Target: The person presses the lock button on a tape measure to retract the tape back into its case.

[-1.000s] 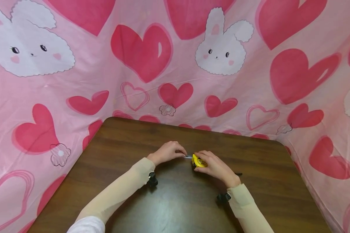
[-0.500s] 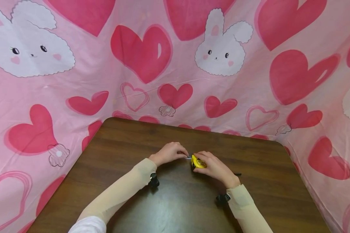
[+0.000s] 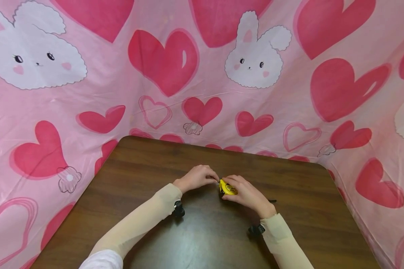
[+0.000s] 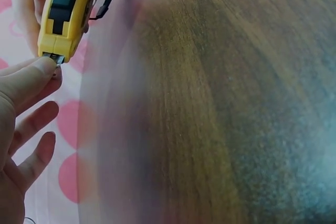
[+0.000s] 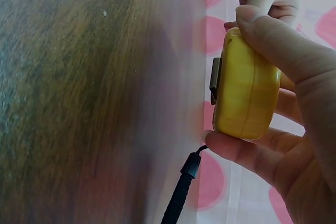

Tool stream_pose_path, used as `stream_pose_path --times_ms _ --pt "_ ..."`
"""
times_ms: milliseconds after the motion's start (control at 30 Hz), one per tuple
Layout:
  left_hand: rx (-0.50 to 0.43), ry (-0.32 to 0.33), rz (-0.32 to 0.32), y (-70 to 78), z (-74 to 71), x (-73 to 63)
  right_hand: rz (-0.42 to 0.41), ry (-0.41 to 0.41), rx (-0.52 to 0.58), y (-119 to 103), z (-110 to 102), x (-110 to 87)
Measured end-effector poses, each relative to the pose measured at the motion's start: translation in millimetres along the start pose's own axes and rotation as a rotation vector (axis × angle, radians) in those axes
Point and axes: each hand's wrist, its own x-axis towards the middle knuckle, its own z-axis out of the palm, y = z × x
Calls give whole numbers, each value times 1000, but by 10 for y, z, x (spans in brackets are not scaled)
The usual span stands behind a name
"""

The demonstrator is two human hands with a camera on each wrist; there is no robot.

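Note:
A yellow tape measure is gripped in my right hand above the middle of the table. The right wrist view shows its rounded yellow case between thumb and fingers, with a metal clip on one side. A black wrist strap hangs from it. My left hand pinches the metal end of the blade between thumb and forefinger, right at the case's mouth; its other fingers are spread. Hardly any blade shows between hand and case.
Beneath both hands lies a dark brown wooden table with rounded far corners. Pink cloth printed with hearts and rabbits hangs behind it and along both sides. Each wrist carries a small black camera.
The short stretch of blade between the hands has shrunk to almost nothing. My left hand has shifted slightly right, and the tape measure slightly left, bringing them together.

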Motion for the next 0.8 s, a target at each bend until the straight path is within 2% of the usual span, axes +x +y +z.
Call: stream_pose_path --times_ms 333,800 --pt "-42 19 29 -31 54 20 -18 5 -5 -8 -18 -20" --pt "-109 2 11 28 54 46 6 -1 16 -33 -26 -17"
